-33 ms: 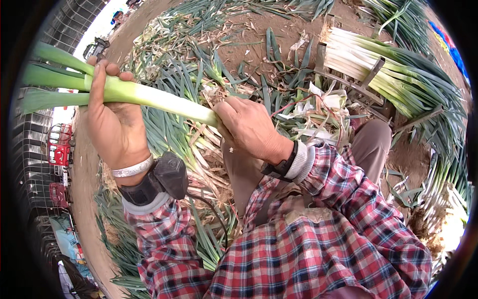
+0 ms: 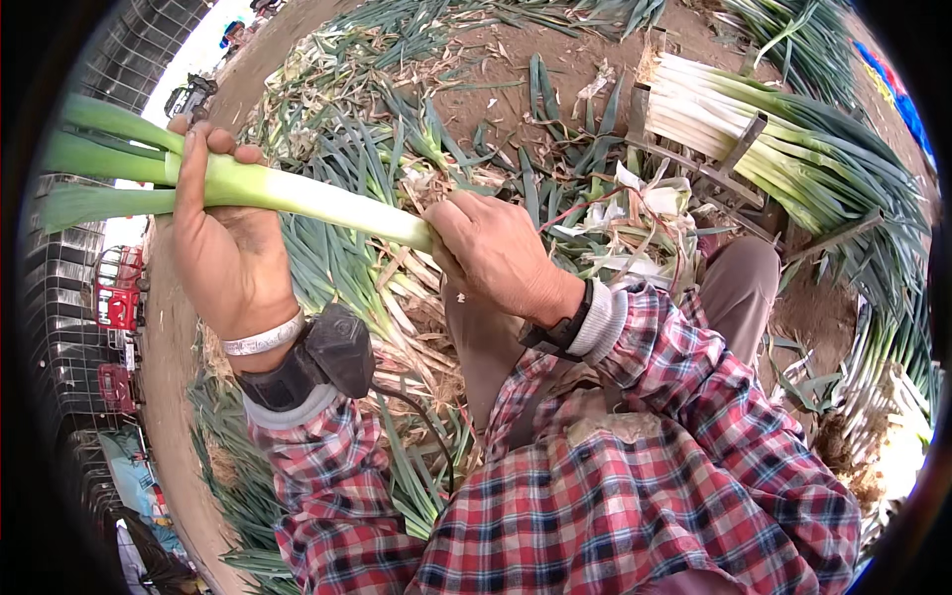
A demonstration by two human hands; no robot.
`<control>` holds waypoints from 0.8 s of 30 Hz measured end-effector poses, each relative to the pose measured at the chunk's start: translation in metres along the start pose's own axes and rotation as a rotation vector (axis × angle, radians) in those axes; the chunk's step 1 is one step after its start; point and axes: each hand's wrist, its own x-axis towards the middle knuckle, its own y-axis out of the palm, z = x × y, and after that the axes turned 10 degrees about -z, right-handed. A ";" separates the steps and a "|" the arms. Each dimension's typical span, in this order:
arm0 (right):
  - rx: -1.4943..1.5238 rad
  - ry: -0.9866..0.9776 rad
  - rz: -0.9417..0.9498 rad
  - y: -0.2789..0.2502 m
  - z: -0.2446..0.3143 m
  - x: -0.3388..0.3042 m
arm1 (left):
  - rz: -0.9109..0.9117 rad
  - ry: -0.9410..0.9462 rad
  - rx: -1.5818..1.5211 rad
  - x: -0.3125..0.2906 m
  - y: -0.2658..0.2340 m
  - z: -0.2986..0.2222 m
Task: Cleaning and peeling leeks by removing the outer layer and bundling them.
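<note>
The leek (image 2: 317, 196) slants across the front, left of centre, leaves to the left. The left hand (image 2: 233, 248), palm up, holds its green part, thumb across the top (fingertips curl over the far edge). The right hand (image 2: 501, 258), back up, grips its white end. Beyond, at far right, a rack (image 2: 744, 146) holds a bundle (image 2: 793, 149).

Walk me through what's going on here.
A person in a plaid shirt is holding one leek-like stalk in both hands. The left hand grips it near the green leaves; the right hand is closed around the pale end. Piles of similar stalks and leaves lie on the bare ground around the person, and to the right a bundle of stalks rests in a low frame, pale ends together.
</note>
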 end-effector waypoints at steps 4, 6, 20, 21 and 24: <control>0.221 0.174 -0.019 0.006 -0.011 0.004 | 0.142 -0.103 -0.144 -0.006 -0.002 -0.004; 0.291 0.284 -0.018 0.009 -0.019 0.006 | 0.178 -0.170 -0.257 -0.009 -0.006 -0.005; 0.479 0.135 0.048 -0.001 0.009 0.003 | 0.266 -0.396 -0.550 0.007 -0.026 0.005; 0.462 0.175 0.076 -0.002 0.010 0.002 | 0.285 -0.396 -0.570 0.007 -0.025 0.006; 0.624 0.531 0.173 -0.006 0.010 0.005 | 0.383 -0.419 -0.613 0.014 -0.029 0.011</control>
